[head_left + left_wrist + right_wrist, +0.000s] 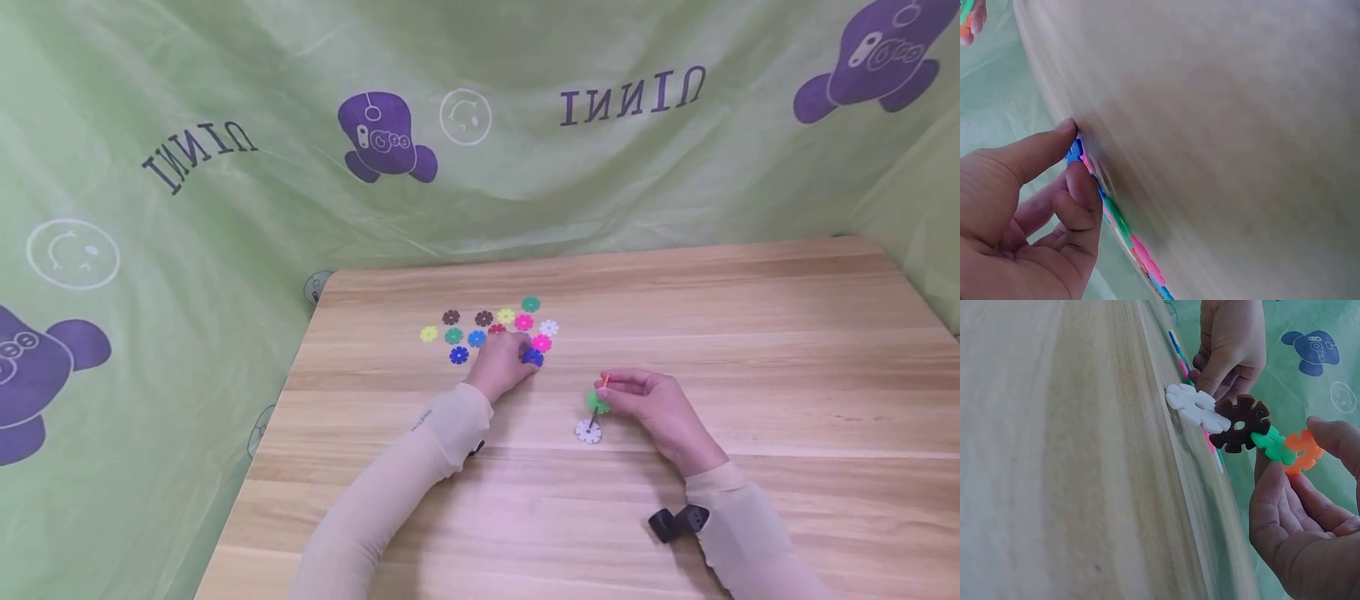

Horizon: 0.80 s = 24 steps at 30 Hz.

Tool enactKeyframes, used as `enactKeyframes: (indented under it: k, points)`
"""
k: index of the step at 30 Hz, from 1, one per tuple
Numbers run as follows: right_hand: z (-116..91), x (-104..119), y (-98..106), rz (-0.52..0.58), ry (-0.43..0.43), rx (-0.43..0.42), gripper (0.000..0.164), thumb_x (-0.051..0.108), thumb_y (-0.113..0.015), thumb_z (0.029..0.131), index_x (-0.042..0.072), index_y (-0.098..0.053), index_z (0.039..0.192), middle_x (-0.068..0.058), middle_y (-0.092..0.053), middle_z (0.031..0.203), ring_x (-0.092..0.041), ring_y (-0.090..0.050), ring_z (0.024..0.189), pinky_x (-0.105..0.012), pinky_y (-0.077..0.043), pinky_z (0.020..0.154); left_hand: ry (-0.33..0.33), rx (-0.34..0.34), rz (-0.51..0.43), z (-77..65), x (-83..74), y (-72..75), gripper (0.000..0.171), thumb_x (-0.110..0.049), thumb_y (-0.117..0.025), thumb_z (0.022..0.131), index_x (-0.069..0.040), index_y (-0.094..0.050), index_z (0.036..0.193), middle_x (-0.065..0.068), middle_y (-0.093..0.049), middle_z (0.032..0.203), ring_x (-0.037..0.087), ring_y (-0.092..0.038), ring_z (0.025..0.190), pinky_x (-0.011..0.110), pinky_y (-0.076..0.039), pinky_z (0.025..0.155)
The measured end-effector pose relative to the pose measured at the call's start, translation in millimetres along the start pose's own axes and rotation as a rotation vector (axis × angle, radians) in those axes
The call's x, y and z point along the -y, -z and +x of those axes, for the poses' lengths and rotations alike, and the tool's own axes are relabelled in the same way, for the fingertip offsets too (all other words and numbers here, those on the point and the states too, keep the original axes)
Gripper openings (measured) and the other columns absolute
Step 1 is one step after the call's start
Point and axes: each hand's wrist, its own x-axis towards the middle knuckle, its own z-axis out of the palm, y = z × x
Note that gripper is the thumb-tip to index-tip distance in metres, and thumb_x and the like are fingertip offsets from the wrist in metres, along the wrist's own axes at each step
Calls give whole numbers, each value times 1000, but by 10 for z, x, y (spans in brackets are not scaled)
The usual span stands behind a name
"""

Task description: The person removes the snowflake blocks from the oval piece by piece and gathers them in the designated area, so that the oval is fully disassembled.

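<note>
My left hand point(501, 364) is at the near right side of a group of flat, notched plastic discs on the table. Its thumb and forefinger pinch a dark blue notched disc point(533, 357), whose edge shows between the fingertips in the left wrist view. Farther right, my right hand point(663, 412) holds a chain of interlocked discs by its orange disc point(1303, 452). From there the chain runs through a green disc point(1274, 445) and a brown disc point(1241, 424) to a white disc point(1197, 407) at the far end.
Loose discs spread beyond and left of my left hand, among them a yellow disc point(428, 334), a pink disc point(523, 322) and a white disc point(549, 328). The wooden table point(750, 333) meets a green printed curtain point(510, 192) behind and at the left.
</note>
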Motion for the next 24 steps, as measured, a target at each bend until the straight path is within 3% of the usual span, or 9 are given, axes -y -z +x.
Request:
enactKeyframes:
  k: [5, 11, 17, 21, 24]
  points:
    - [10, -3, 0, 16, 6, 0, 57, 17, -76, 87, -11, -52, 132, -11, -72, 114, -2, -69, 92, -17, -56, 84, 0, 30, 30, -17, -11, 26, 38, -26, -78, 85, -9, -71, 118, 8, -72, 116, 23, -67, 110, 34, -54, 97]
    - [15, -9, -2, 27, 7, -4, 57, 15, -75, 87, -12, -52, 131, -11, -73, 112, -1, -69, 91, -17, -56, 83, -9, 56, -18, -18, -24, 45, 40, -28, -79, 84, -10, -72, 119, 5, -72, 118, 21, -65, 113, 33, -53, 98]
    - [11, 4, -2, 28, 1, -4, 57, 14, -75, 87, -11, -52, 132, -7, -74, 110, -1, -69, 91, -17, -56, 84, -76, 185, -267, -30, -160, 92, 32, -28, -77, 87, -16, -73, 116, -1, -74, 113, 12, -67, 101, 25, -55, 89]
    - [8, 12, 2, 3, 8, 0, 58, 18, -76, 87, -9, -54, 132, -12, -72, 114, -1, -69, 93, -16, -56, 85, -85, 279, -394, -55, -326, 120, 30, -33, -75, 88, -21, -74, 115, -5, -73, 116, 10, -65, 107, 29, -52, 97]
    - [15, 2, -6, -5, 18, 10, 58, 20, -78, 86, -8, -56, 131, -14, -72, 116, -3, -69, 95, -17, -55, 85, -81, 325, -430, -70, -457, 121, 29, -37, -75, 87, -24, -75, 113, -8, -73, 115, 10, -63, 113, 34, -49, 103]
